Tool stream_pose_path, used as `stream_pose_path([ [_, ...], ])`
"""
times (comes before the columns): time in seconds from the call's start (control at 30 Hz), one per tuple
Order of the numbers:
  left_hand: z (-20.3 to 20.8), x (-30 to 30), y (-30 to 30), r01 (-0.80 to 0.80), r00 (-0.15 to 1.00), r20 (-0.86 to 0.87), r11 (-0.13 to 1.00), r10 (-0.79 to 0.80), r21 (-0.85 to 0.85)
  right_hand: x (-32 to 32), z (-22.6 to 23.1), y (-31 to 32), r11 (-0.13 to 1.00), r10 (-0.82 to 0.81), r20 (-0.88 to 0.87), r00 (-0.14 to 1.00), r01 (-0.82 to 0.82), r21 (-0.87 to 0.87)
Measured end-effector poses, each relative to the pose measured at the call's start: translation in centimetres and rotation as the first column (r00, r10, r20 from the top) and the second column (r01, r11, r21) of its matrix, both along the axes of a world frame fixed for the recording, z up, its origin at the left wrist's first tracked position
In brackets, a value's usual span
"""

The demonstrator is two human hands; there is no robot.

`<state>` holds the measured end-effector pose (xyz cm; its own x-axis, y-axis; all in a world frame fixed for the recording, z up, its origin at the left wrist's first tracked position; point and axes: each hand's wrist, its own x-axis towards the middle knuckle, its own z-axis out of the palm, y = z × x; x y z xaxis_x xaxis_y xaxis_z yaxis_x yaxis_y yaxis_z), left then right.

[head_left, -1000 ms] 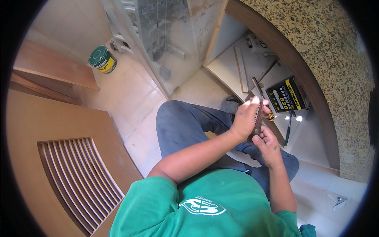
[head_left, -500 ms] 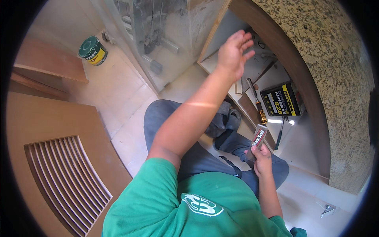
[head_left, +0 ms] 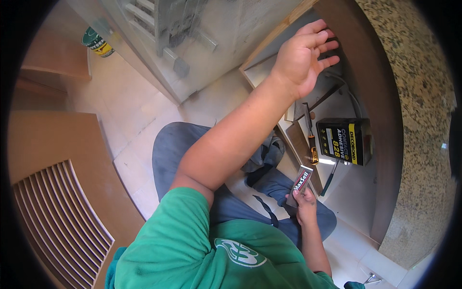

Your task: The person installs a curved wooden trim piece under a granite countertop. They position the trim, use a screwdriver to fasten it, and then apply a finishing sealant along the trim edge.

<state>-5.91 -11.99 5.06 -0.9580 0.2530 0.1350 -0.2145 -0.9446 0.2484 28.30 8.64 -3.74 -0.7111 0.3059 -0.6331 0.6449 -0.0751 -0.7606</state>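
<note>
My left hand (head_left: 308,58) is raised at the end of my outstretched arm, by the dark wooden edge (head_left: 358,53) of a cabinet under the counter. Its fingers are apart and it holds nothing. Lower down, over my right leg, my right hand (head_left: 305,204) is closed on a slim rectangular box (head_left: 302,180) with a dark and red label. Just beyond it, in the cabinet, lie a chisel (head_left: 311,132) with a black and orange handle, a brown wood strip (head_left: 301,139) and a dark green handled tool (head_left: 329,179). A black and yellow adhesive can (head_left: 344,140) stands beside them.
A speckled stone counter (head_left: 423,144) curves along the right. A dusty glass-like panel (head_left: 216,29) stands ahead. To the left are a louvred wooden door (head_left: 108,159) and a green and yellow bucket (head_left: 97,43). A metal fitting (head_left: 372,278) lies on the floor at lower right.
My left hand has moved up and to the right, nearer the cabinet edge, fingers still apart. My right hand keeps hold of the box. The whole view has shifted.
</note>
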Motion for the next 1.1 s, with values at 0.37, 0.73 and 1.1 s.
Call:
stream_pose_path([
  [0.37, -1.3, -0.5, -0.1, -0.064, 0.997, -0.058, 0.983, 0.055, -0.174, -9.1, 2.9, -1.8, 0.968, 0.148, -0.368, 0.918, -0.057, 0.246],
  [0.73, -3.5, 0.4, 2.7, -0.092, 0.995, -0.032, 0.799, 0.091, -0.594, -13.1, 3.1, -1.0, 0.991, 0.022, -0.247, 0.969, 0.012, 0.134],
  [1.1, -5.1, -0.8, 2.3, -0.126, 0.99, -0.016, 0.821, 0.141, -0.556, -11.9, -8.5, 6.1, 0.972, 0.044, -0.02, 0.999, -0.038, 0.232],
])
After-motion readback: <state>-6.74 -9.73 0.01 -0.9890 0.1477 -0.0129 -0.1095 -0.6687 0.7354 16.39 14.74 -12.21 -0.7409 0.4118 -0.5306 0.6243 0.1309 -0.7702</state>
